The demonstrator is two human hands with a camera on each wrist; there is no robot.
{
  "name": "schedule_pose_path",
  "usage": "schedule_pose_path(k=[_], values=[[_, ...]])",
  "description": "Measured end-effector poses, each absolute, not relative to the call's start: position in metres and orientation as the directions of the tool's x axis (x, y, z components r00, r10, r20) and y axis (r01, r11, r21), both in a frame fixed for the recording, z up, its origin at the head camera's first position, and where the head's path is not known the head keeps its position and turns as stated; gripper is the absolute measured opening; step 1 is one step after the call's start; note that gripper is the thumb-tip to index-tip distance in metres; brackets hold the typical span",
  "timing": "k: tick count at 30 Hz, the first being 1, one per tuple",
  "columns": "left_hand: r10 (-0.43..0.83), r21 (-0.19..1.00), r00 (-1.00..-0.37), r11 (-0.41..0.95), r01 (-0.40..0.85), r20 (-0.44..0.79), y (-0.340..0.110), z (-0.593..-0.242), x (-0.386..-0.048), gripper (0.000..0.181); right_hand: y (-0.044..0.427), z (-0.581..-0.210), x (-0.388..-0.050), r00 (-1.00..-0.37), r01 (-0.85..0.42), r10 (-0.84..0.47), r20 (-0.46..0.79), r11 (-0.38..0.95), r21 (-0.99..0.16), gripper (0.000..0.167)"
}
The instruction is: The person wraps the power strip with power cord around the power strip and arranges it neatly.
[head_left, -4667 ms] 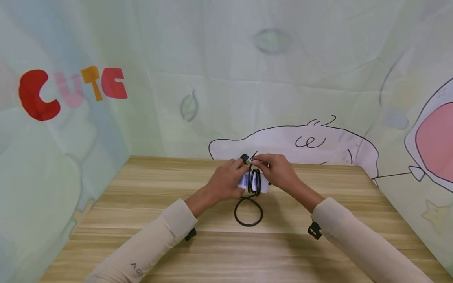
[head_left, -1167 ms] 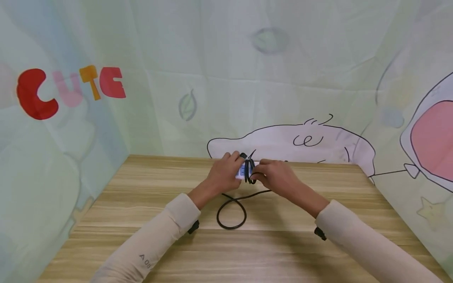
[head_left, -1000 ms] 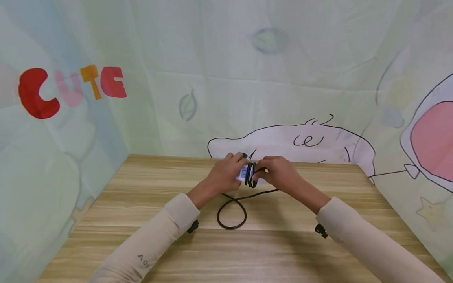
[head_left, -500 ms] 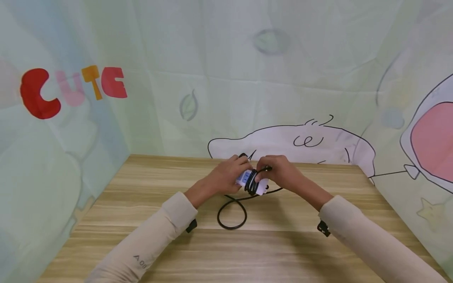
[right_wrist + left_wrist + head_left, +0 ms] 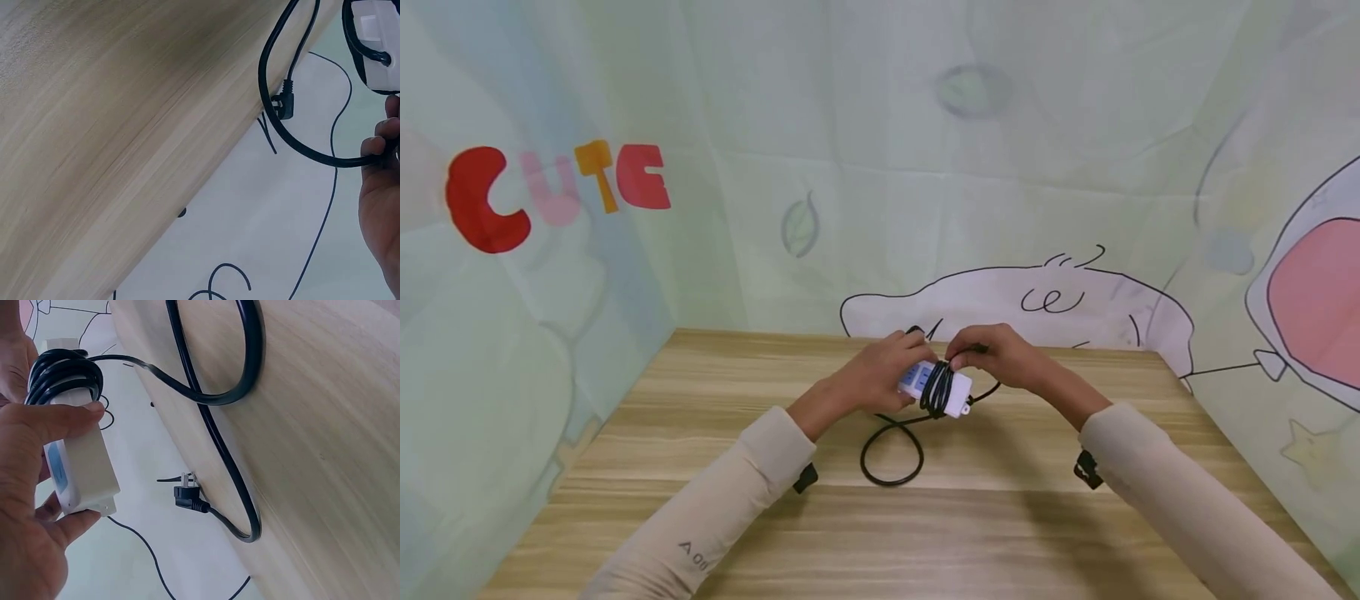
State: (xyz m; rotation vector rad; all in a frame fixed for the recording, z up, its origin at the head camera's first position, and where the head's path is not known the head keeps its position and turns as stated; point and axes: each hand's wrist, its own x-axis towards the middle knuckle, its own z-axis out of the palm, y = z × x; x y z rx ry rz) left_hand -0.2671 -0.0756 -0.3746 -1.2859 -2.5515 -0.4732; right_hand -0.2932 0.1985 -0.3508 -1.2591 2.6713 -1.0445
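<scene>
White plastic power strip with blue sockets (image 5: 958, 395), wrapped in round black cable (image 5: 891, 482), is held by the left hand (image 5: 880, 373) over the wood-grain counter (image 5: 970, 533); the right hand (image 5: 1003, 357) grips the cable. Since a second ago that hand has cleared the strip's end, so winding seems under way. The black pronged plug (image 5: 186, 496) is mostly hidden in the head view; the overlapping turns can't be counted surely.
</scene>
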Motion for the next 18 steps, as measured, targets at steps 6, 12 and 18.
schedule_pose_path(k=[6,12,18], values=[[0.701,0.301,-0.617,0.540,0.786,0.357,-0.079,-0.379,-0.271,0.057,0.202,-0.353,-0.302,-0.690,-0.679,-0.661,0.296,0.448,-0.582,0.016],[0.680,0.393,-0.630,0.499,0.773,0.376,-0.081,-0.379,-0.270,0.059,0.203,-0.358,-0.308,-0.693,-0.680,-0.645,0.322,0.437,-0.589,0.019],[0.638,0.438,-0.670,0.514,0.738,0.380,-0.080,-0.379,-0.267,0.065,0.202,-0.366,-0.309,-0.765,-0.605,-0.575,0.291,0.485,-0.631,0.024]])
